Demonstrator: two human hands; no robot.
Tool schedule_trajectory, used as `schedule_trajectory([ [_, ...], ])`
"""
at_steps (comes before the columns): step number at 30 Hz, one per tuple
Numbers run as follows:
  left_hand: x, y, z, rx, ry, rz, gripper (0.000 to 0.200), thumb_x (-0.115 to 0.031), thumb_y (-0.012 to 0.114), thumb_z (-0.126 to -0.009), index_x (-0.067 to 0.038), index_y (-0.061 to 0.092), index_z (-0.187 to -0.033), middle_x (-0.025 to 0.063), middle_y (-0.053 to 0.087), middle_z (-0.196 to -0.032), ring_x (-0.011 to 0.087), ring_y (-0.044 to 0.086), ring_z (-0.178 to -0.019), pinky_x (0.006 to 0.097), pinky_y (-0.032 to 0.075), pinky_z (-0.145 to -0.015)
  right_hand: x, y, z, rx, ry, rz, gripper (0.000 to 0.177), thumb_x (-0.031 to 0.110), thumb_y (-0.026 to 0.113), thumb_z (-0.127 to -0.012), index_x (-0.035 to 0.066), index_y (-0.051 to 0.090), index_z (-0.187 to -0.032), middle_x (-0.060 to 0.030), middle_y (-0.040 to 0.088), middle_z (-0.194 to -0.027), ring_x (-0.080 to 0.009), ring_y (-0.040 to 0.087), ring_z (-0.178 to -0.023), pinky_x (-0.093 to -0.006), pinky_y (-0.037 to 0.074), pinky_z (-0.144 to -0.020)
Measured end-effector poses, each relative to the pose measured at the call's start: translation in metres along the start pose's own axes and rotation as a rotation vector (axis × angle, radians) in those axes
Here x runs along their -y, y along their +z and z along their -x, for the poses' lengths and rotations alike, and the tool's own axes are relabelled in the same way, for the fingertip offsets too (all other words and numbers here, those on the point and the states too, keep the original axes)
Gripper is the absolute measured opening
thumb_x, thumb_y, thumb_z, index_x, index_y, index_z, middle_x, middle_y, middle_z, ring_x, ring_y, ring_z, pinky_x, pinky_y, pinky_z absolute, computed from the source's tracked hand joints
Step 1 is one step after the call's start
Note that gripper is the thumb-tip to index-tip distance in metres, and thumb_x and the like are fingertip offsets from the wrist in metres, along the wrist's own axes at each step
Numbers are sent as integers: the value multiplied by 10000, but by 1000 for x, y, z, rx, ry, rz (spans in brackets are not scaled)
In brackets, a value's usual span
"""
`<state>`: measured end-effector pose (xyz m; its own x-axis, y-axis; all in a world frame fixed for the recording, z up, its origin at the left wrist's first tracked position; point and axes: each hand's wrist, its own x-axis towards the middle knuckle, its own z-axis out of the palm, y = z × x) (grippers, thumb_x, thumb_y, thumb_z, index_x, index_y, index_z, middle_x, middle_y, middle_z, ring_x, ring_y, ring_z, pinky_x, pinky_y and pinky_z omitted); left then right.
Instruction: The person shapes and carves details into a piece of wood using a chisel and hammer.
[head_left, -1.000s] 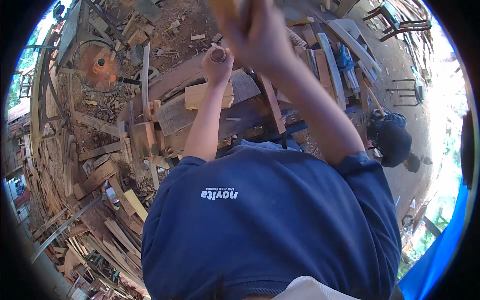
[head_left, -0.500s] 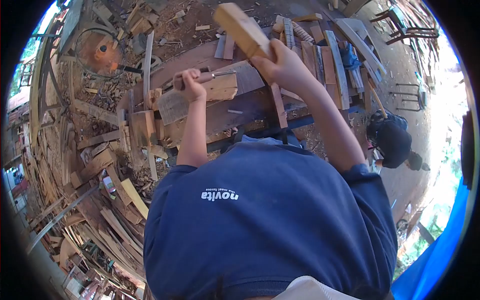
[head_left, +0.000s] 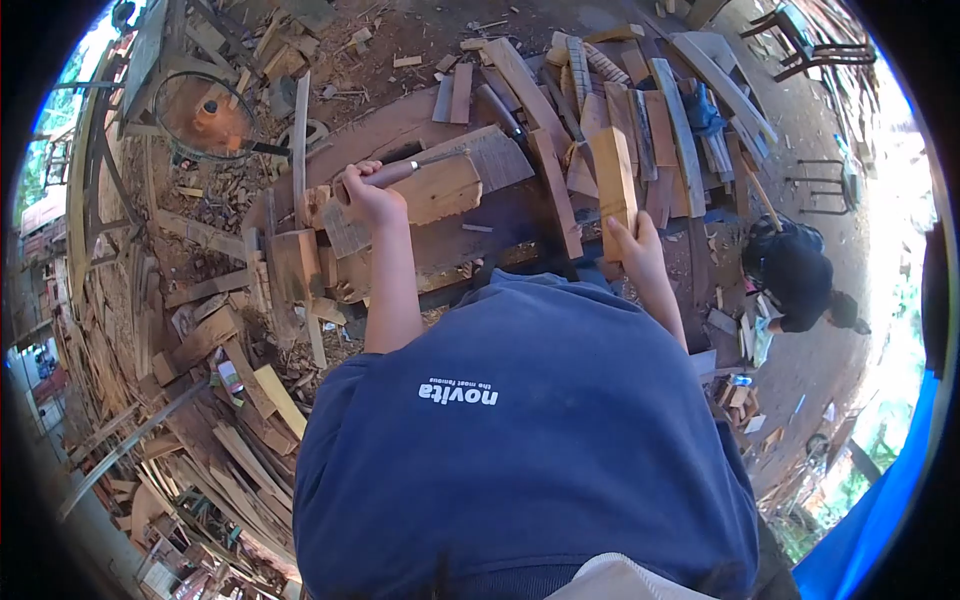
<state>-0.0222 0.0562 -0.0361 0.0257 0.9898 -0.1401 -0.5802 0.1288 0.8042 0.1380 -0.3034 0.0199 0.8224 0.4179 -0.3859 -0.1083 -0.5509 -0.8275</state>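
Note:
My left hand (head_left: pixel 372 192) is closed around the brown wooden handle of a chisel (head_left: pixel 392 174). Its metal end points right, over a light wood piece (head_left: pixel 440 192) with a rough, split end; I cannot make out the tip. Under that piece lies a greyish, weathered board (head_left: pixel 505 160) on the workbench (head_left: pixel 425 235). Over on the right, my right hand (head_left: pixel 640 245) grips the lower end of a thick rectangular wooden block (head_left: pixel 614 175), held lengthwise away from me beside the bench. The fingers under the block are partly hidden.
A dark-handled tool (head_left: pixel 500 110) lies at the bench's far side. Several boards and offcuts (head_left: pixel 660 130) are piled to the right. A caged orange fan (head_left: pixel 207 115) stands at the left. Another person (head_left: pixel 790 275) bends down at the right, near a chair (head_left: pixel 795 45).
My right hand has lowered the wooden block from above the bench toward my body and right, turning it more upright. The left hand keeps the chisel, slightly shifted and tilted.

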Motion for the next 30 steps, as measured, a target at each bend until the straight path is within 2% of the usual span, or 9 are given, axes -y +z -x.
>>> schedule_trajectory([
  [5, -9, 37, 6, 0, -64, -84, 194, -133, 501, -925, -98, 412, -757, 33, 501, -745, 180, 495, -723, 356, 452, -802, -43, 6, 23, -12, 113, 66, 457, 362, 673, -891, -51, 540, -1036, -245, 656, -925, -327, 661, -880, -410, 504, -760],
  [7, -8, 42, 7, -29, -84, -115, 198, -148, 498, -923, -100, 404, -756, 32, 497, -753, 181, 488, -713, 354, 453, -779, -42, 8, 26, 25, 139, 69, 461, 366, 671, -891, -50, 539, -1038, -255, 656, -934, -336, 663, -892, -415, 504, -764],
  [9, -3, 40, -1, -252, -181, 38, 198, -173, 497, -907, -94, 399, -754, 36, 484, -752, 182, 482, -703, 347, 458, -723, -38, 11, 26, 63, 162, 64, 464, 370, 670, -890, -48, 538, -1040, -265, 656, -944, -345, 666, -903, -419, 505, -768],
  [14, -8, 27, 9, -249, -104, -46, 199, -190, 495, -894, -90, 394, -756, 37, 449, -744, 181, 485, -701, 339, 470, -692, -21, 16, 20, 73, 102, 100, 457, 377, 660, -896, -43, 534, -1026, -285, 655, -953, -379, 669, -920, -437, 503, -776],
  [17, -23, 23, 20, -158, -114, -88, 186, -192, 452, -962, -69, 438, -823, 67, 495, -810, 208, 524, -764, 351, 489, -799, -34, 23, 10, 100, 88, 79, 458, 381, 660, -897, -38, 541, -1037, -275, 657, -941, -356, 671, -915, -428, 505, -777],
  [21, -25, 23, 24, -237, -175, -23, 174, -178, 467, -956, -70, 431, -825, 61, 481, -796, 206, 516, -753, 356, 490, -805, -14, 33, 7, 110, 56, 16, 436, 350, 672, -894, -26, 525, -1060, -247, 664, -920, -307, 671, -868, -396, 507, -756],
  [26, -16, 20, 37, -253, -310, 37, 203, -194, 478, -953, -76, 415, -801, 53, 470, -762, 207, 490, -721, 391, 491, -770, 22, 39, 16, -185, -432, -222, 396, 201, 671, -903, -5, 444, -1154, -189, 661, -873, -229, 637, -761, -343, 497, -705],
  [28, -19, 27, 48, -256, -357, 44, 205, -196, 484, -951, -74, 417, -801, 57, 473, -763, 212, 491, -727, 399, 488, -784, 25, 43, 15, -172, -452, -263, 404, 170, 668, -903, -3, 434, -1184, -183, 658, -862, -227, 639, -752, -356, 500, -714],
  [30, -25, 38, 53, -251, -403, 55, 208, -199, 490, -949, -71, 420, -801, 62, 476, -764, 217, 492, -734, 406, 485, -799, 26, 47, 8, -210, -628, -92, 414, 221, 648, -912, -5, 441, -1189, -228, 678, -922, -313, 689, -806, -414, 520, -766],
])
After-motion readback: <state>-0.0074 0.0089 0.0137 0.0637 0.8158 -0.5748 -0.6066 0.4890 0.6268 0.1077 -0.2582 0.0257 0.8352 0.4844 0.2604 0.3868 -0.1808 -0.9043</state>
